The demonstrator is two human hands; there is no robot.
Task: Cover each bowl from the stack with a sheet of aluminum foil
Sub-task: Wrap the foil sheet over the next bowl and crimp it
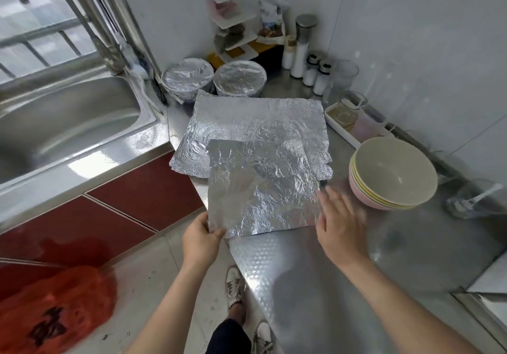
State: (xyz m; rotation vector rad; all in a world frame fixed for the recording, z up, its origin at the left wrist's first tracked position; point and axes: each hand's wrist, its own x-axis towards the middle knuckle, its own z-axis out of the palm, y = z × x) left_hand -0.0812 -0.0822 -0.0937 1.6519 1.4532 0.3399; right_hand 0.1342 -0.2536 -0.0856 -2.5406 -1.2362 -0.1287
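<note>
My left hand (201, 240) pinches the near left corner of a crinkled foil sheet (260, 189), lifted over the counter edge. My right hand (338, 222) hovers with straight fingers by the sheet's right edge and looks blurred. More foil sheets (247, 123) lie flat on the steel counter behind it. A stack of several bowls (392, 174), grey-green on top and pink at the bottom, stands to the right. Two bowls wrapped in foil, one (188, 78) and another (240, 78), stand at the back near the sink corner.
A steel sink (65, 123) with a tap lies to the left. Jars, shakers and a small shelf crowd the back corner (301, 49). A white tray with a glass jug (348, 115) sits by the wall. On the floor lies a red bag (55, 312).
</note>
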